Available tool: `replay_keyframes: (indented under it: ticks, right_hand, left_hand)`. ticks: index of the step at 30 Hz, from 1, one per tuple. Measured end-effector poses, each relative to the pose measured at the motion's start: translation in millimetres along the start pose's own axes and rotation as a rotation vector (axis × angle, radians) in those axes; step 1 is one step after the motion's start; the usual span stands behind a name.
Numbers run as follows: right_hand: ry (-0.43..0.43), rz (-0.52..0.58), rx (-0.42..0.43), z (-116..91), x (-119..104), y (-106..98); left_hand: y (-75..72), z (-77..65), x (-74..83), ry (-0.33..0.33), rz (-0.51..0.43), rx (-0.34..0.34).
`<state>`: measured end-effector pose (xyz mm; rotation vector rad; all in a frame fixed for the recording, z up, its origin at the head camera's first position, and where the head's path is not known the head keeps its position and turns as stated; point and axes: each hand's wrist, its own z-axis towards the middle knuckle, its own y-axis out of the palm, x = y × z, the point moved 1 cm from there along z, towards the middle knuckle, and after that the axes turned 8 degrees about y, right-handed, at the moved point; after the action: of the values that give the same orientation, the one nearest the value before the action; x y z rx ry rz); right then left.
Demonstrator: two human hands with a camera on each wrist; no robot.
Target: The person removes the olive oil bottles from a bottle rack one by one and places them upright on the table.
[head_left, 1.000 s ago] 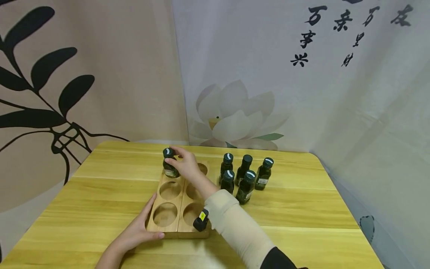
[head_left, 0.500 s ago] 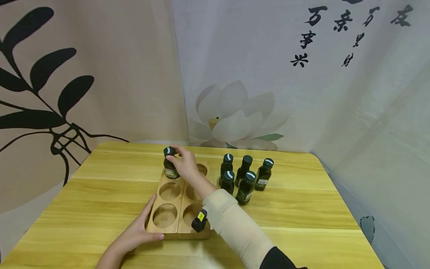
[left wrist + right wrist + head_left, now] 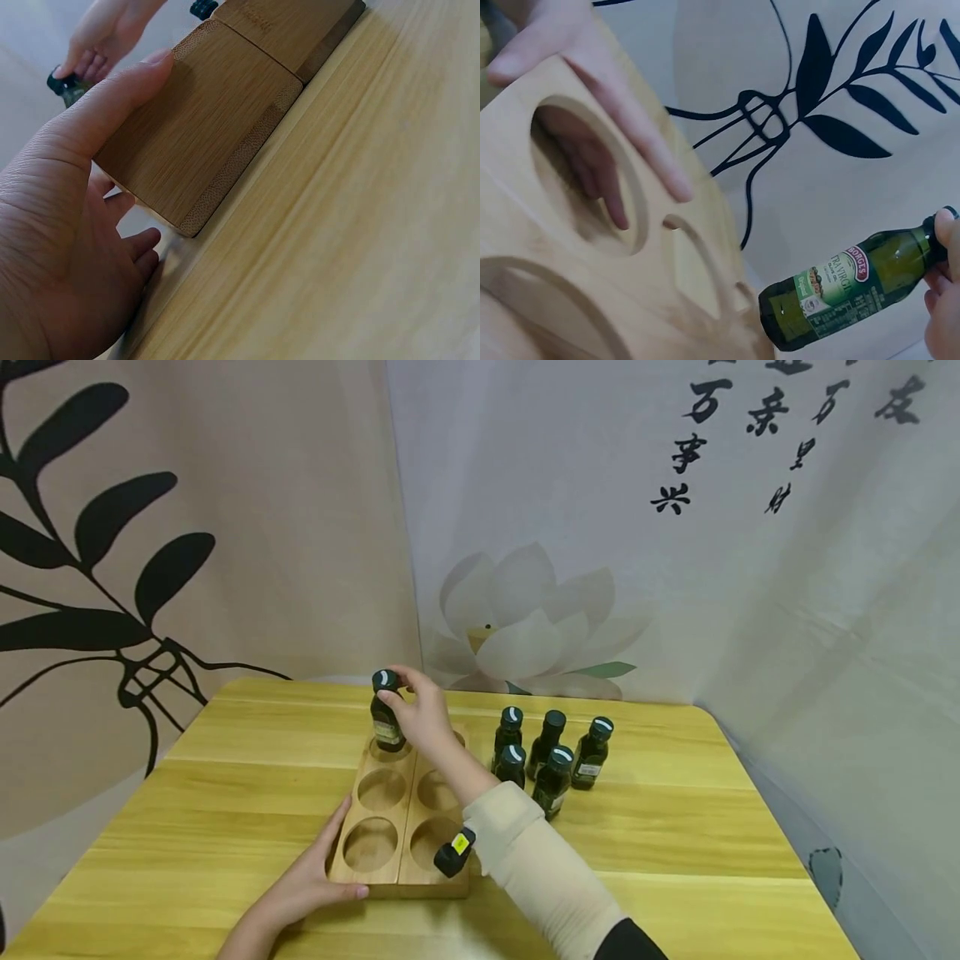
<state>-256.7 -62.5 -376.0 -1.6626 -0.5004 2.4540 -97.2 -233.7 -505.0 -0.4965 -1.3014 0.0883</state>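
Observation:
My right hand [image 3: 427, 714] pinches a small green olive oil bottle [image 3: 386, 718] by its dark cap and neck. In the right wrist view, the bottle [image 3: 840, 289] shows a Borges label, and its base appears raised above the wooden rack [image 3: 510, 165]. The head view shows the bottle upright over the far left hole of this two-row rack [image 3: 420, 890]. My left hand [image 3: 307, 877] grips the near left corner. Its thumb [image 3: 124, 97] lies on the front face, while the fingers extend along the left side. The right forearm covers part of the right row.
Several similar bottles [image 3: 551, 785] stand grouped on the wooden table [image 3: 675, 827], right of the rack. A printed cloth [image 3: 540, 485] hangs behind the table's far edge. A black wrist device [image 3: 453, 853] on the right arm hangs over the rack's near right hole.
My right hand has lifted the olive oil bottle a little, up and slightly right, so more of the hole beneath shows. The left hand stays on the rack. The head view has shifted slightly.

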Motion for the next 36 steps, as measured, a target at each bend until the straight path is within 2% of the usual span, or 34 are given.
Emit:
replay_keyframes:
  ticks: [9,15,23,28,36]
  right_hand:
    - [-0.097,0.03,0.065,1,-22,-16]
    - [-0.125,0.084,0.078,-3,-36,-29]
    - [-0.248,0.089,0.101,-8,-49,-48]
    - [-0.25,0.11,0.095,-16,-62,-63]
    - [-0.213,0.152,0.082,-27,-67,-84]
  left_hand:
    - [0.1,-0.1,-0.2,-0.001,-0.002,0.008]
    - [-0.2,-0.1,-0.9,0.002,-0.013,0.008]
    - [0.0,-0.6,-0.4,0.005,-0.022,0.003]
    - [1.0,-1.0,-0.9,0.011,-0.038,0.003]
    - [-0.6,-1.7,-2.5,0.011,-0.034,0.002]
